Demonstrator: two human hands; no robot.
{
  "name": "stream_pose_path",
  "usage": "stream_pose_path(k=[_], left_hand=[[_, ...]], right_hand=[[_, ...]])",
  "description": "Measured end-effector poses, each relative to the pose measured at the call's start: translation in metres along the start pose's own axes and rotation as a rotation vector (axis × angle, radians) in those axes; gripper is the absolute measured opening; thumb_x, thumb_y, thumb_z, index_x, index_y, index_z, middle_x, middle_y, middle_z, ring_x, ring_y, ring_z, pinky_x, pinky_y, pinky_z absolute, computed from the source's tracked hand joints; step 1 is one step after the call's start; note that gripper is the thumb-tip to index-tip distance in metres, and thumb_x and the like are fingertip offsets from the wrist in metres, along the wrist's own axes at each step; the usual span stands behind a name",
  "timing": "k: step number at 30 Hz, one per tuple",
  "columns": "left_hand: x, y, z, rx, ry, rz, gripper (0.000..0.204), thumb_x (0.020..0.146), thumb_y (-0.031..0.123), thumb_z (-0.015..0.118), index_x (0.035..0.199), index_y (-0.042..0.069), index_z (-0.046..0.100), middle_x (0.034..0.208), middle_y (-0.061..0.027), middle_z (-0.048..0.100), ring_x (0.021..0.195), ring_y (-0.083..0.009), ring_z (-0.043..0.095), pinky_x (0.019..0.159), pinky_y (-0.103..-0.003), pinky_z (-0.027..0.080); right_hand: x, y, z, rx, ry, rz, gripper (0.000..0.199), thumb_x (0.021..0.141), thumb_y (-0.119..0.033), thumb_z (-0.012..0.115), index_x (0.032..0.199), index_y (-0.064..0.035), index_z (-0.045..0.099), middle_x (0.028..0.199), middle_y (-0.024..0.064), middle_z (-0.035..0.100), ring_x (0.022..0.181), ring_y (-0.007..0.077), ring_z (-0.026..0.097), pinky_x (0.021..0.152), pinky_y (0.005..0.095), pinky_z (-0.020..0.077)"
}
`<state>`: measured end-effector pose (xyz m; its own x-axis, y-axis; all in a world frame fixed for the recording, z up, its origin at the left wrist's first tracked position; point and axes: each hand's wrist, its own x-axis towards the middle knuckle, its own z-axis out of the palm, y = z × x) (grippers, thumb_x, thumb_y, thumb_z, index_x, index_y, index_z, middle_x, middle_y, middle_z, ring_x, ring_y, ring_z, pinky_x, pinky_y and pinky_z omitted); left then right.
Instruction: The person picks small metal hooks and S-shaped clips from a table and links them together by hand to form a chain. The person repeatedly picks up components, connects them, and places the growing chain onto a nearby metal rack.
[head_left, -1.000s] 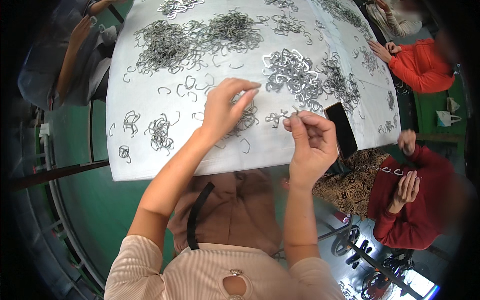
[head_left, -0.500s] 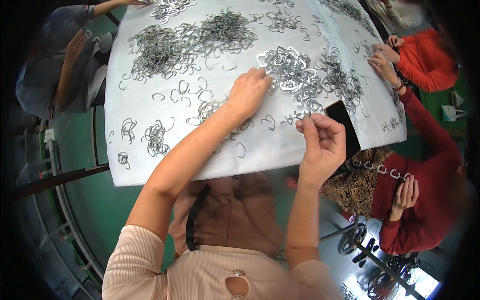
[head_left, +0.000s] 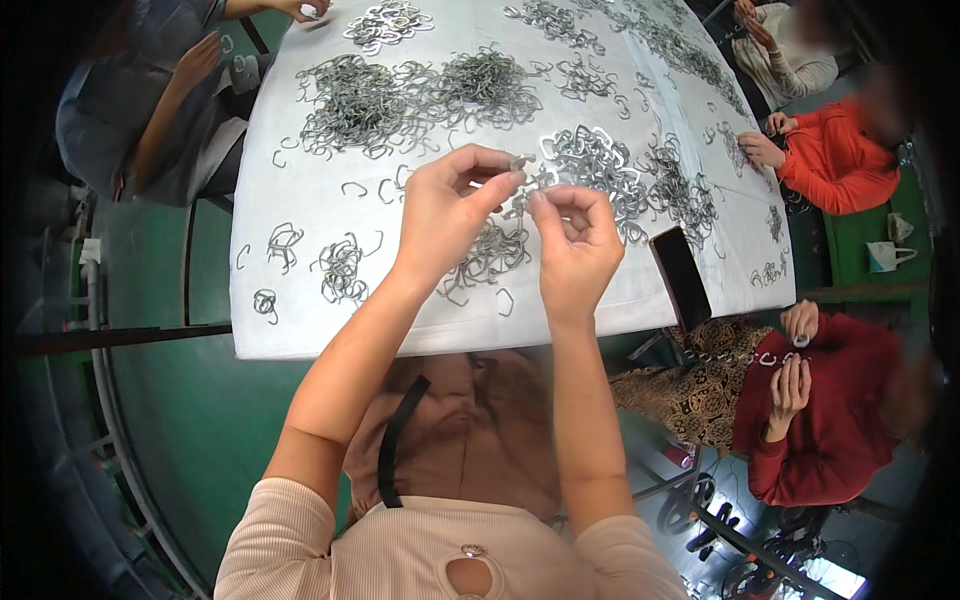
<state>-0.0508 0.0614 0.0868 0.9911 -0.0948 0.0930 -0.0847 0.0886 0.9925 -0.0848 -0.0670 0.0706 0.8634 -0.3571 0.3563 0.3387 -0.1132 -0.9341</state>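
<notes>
Over the white-covered table (head_left: 330, 325), my two hands are close together, fingertips almost meeting. My left hand (head_left: 445, 210) pinches a small metal link (head_left: 521, 162) between thumb and fingers. Thumb and finger of my right hand (head_left: 582, 245) are closed on a short string of metal links (head_left: 521, 204), blurred and partly hidden. Just beyond my fingers lies a heap of bright, flat silver links (head_left: 592, 155). A looser pile of thin, bent wire links (head_left: 492, 258) spreads beneath my hands.
A black phone (head_left: 683, 275) lies at the table's near right edge. Large wire-link piles (head_left: 355, 105) cover the far left. One person (head_left: 130, 110) works at the left; others in red (head_left: 845, 160) and maroon (head_left: 830, 400) sit at the right, the maroon-sleeved one holding a link chain (head_left: 740, 358).
My left hand has left the silver heap with a link and moved left and nearer. My right hand has moved left and up to meet it. The view has shifted slightly.
</notes>
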Motion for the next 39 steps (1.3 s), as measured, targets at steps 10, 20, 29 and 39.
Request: stream_pose_path(k=[10,20,29,39], left_hand=[[-0.004,0.021,-0.07,0.016,0.166,0.156,0.013,0.081,0.004,0.069,0.093,-0.001,0.07,0.081,-0.0047,0.069,0.072,-0.0071,0.061,0.063,-0.021,0.049],[-0.006,0.031,-0.161,0.087,0.399,0.245,0.015,0.082,0.003,0.07,0.096,-0.003,0.068,0.086,-0.0057,0.068,0.075,-0.009,0.062,0.064,-0.021,0.047],[-0.022,0.031,-0.175,0.101,0.465,0.187,0.014,0.084,0.005,0.07,0.095,-0.002,0.068,0.087,-0.0053,0.068,0.076,-0.0089,0.062,0.065,-0.021,0.047],[-0.038,0.027,-0.161,0.039,0.412,0.114,0.015,0.083,-0.001,0.067,0.098,-0.003,0.066,0.089,-0.006,0.066,0.076,-0.0094,0.06,0.067,-0.022,0.046]], right_hand=[[0.027,0.007,0.039,-0.237,-0.164,0.008,0.009,0.086,-0.007,0.065,0.09,0.0008,0.063,0.086,0.0099,0.067,0.072,0.0176,0.065,0.061,0.0305,0.052],[0.069,0.101,0.098,-0.849,-0.649,-0.221,0.036,0.082,0.003,0.052,0.105,-0.0182,0.071,0.099,0.0094,0.059,0.091,0.0259,0.061,0.077,0.0383,0.0504],[0.087,0.09,0.096,-0.902,-0.715,-0.079,0.015,0.079,-0.009,0.064,0.093,-0.0115,0.071,0.097,0.0085,0.063,0.092,0.0273,0.062,0.079,0.0397,0.0494],[0.084,0.109,0.141,-1.129,-0.818,-0.075,0.019,0.084,-0.02,0.065,0.096,-0.0042,0.066,0.095,0.0137,0.065,0.093,0.0324,0.062,0.08,0.0427,0.0474]])
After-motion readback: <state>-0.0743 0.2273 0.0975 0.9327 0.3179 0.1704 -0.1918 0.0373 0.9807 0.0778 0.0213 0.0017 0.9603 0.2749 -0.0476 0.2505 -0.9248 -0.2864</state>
